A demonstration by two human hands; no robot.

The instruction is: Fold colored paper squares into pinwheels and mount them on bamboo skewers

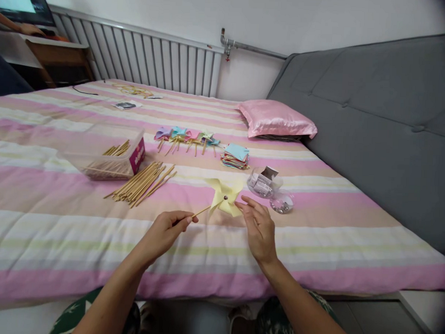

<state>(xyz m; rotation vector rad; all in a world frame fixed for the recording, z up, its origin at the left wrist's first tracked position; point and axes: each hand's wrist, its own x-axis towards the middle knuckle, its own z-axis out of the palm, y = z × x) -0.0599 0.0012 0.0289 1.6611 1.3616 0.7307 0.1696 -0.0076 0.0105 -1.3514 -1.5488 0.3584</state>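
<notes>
Above the striped bed's (59, 229) near edge, the left hand (165, 231) pinches the thin wooden stick of a pale yellow paper pinwheel (226, 197); the right hand (259, 226), fingers loosely open, touches a vane; pink box lettering (138, 156) unreadable.

yellow pinwheel (225, 197): 1, centre | pink pillow (277, 119): 1, upper right | plastic box (109, 153): 1, left | clear bowls (264, 182): 2, right of centre | hands: 2, bottom

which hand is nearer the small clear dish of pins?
Right. The right hand is just left of and below the dish, at the yellow pinwheel; the left hand holds the stick farther left.
</notes>
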